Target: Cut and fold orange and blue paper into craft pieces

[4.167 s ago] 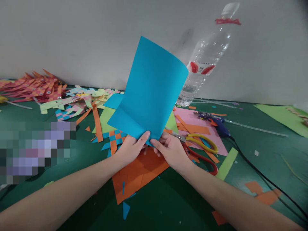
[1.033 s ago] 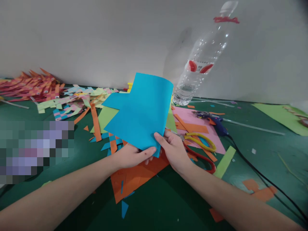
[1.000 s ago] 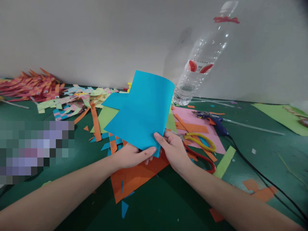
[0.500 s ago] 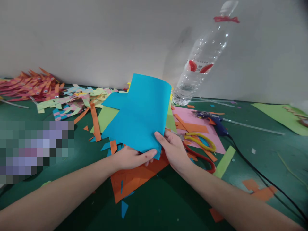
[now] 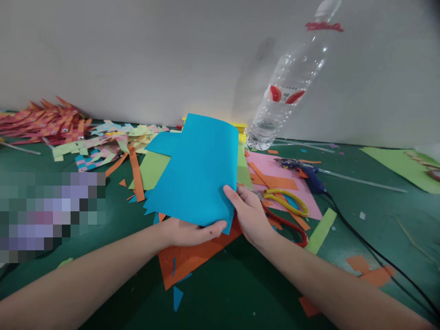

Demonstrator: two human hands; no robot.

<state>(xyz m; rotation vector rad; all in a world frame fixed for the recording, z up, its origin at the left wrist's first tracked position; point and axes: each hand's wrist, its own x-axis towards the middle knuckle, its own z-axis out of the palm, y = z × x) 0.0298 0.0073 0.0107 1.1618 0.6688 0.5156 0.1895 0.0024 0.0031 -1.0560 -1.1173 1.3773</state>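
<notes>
A sheet of blue paper (image 5: 202,169), curved over along its right side, is held up off the table between both my hands. My left hand (image 5: 192,231) grips its lower edge, thumb on the near face and the other fingers hidden behind. At the lower right edge, my right hand (image 5: 249,211) pinches the sheet with its thumb on the front. Orange paper (image 5: 192,261) lies on the table below my hands. Just right of my right hand are scissors with one yellow handle (image 5: 288,201) and one red handle (image 5: 292,233).
A clear plastic bottle (image 5: 285,91) stands by the wall. A blue glue gun (image 5: 309,174) with a black cord rests partly on pink paper (image 5: 311,201). Paper strips (image 5: 113,142) and woven orange-red paper pieces (image 5: 44,123) pile up at the left. Scraps dot the green table (image 5: 240,293).
The blue paper has tipped slightly down and to the left, uncovering more of a yellow object behind it. Both hands keep their hold and have shifted only a little.
</notes>
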